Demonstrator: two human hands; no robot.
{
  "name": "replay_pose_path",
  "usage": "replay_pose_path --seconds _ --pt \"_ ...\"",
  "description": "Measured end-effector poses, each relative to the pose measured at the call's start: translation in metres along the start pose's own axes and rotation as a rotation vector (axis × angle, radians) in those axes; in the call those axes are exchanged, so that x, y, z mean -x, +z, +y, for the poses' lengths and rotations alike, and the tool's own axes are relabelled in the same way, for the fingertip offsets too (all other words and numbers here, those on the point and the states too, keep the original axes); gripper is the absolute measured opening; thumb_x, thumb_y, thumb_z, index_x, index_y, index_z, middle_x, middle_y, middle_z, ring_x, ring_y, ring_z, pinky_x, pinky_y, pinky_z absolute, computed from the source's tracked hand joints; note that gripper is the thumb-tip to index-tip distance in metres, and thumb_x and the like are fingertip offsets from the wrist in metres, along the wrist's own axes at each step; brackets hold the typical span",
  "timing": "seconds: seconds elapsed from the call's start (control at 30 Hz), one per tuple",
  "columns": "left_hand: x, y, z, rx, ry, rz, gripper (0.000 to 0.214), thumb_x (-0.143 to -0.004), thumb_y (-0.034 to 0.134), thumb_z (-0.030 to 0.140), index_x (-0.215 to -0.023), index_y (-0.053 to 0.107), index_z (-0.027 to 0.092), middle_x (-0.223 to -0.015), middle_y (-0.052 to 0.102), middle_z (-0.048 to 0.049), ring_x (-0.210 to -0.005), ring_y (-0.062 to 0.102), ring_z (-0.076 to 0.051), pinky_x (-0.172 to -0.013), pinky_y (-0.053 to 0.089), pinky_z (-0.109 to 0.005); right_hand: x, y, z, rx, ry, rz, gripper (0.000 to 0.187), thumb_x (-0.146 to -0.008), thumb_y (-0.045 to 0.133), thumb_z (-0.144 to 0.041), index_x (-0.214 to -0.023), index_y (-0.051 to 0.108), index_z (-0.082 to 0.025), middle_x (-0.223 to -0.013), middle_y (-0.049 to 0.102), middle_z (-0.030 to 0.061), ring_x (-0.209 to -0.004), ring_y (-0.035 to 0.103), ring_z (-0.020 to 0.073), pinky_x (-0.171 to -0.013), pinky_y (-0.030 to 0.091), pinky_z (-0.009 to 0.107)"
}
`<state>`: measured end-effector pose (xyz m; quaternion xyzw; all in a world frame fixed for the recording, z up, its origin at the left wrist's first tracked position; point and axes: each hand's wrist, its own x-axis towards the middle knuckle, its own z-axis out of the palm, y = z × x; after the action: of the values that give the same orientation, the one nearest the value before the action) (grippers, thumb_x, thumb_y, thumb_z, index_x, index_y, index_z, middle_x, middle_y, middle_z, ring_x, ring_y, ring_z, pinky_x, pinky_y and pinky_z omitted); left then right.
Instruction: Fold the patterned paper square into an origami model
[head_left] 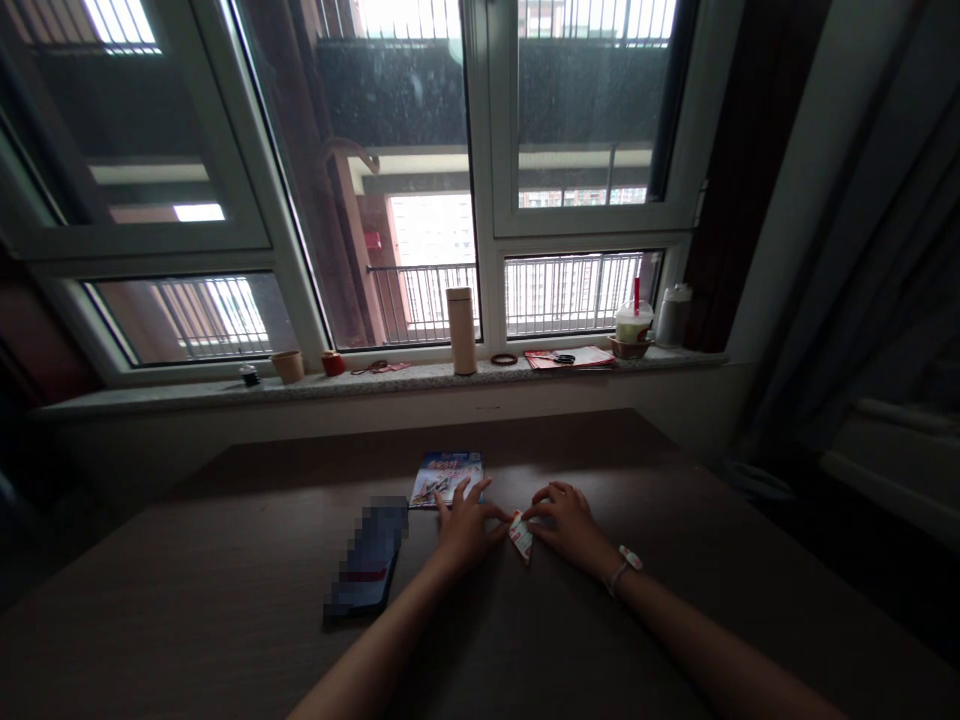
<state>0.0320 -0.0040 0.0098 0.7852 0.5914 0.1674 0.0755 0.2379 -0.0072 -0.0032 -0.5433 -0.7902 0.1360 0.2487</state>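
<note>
A small folded piece of paper, white with red and green print and a pointed lower end, lies on the brown table between my hands. My left hand reaches its left edge with the thumb side, the other fingers spread toward a colourful booklet. From the right, my right hand pinches the upper edge of the paper, its remaining fingers curled above. A bracelet circles my right wrist. Left of my left forearm lies a dark phone-like object, its surface pixelated.
The table stands below a window. Along the stone sill are a beige thermos, a paper cup, a red jar, scissors on papers, a drink cup with a straw and a pale bottle.
</note>
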Motion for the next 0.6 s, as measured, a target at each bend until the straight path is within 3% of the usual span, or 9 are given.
replay_pose_path --seconds 0.23,0.5,0.6 --pt "0.003 0.000 0.000 -0.002 0.011 0.005 0.020 -0.076 0.072 0.049 -0.095 0.076 0.042 -0.149 0.042 -0.0009 -0.142 0.021 -0.039 -0.106 -0.009 -0.072 0.001 -0.005 -0.001 -0.010 0.019 -0.074 0.026 -0.080 0.063 -0.044 -0.103 0.072 -0.038 -0.123 0.058 0.0021 -0.128 0.039 0.0275 -0.113 0.013 0.054" --pt "0.010 -0.001 0.004 -0.059 0.082 0.026 0.024 -0.077 0.069 0.052 -0.100 0.073 0.045 -0.150 0.042 0.0027 -0.143 0.021 -0.037 -0.103 -0.018 -0.071 0.004 -0.008 -0.002 0.007 -0.016 -0.084 0.033 -0.077 0.066 -0.049 -0.107 0.069 -0.039 -0.125 0.056 0.0023 -0.126 0.042 0.0267 -0.112 0.016 0.054" --pt "0.014 -0.003 0.005 -0.070 0.091 -0.022 0.042 -0.071 0.069 0.063 -0.110 0.069 0.046 -0.152 0.039 -0.0013 -0.143 0.021 -0.038 -0.104 -0.013 -0.073 0.005 -0.009 -0.002 0.012 -0.012 -0.104 0.035 -0.076 0.067 -0.049 -0.110 0.068 -0.038 -0.127 0.055 0.0029 -0.127 0.041 0.0279 -0.112 0.015 0.055"
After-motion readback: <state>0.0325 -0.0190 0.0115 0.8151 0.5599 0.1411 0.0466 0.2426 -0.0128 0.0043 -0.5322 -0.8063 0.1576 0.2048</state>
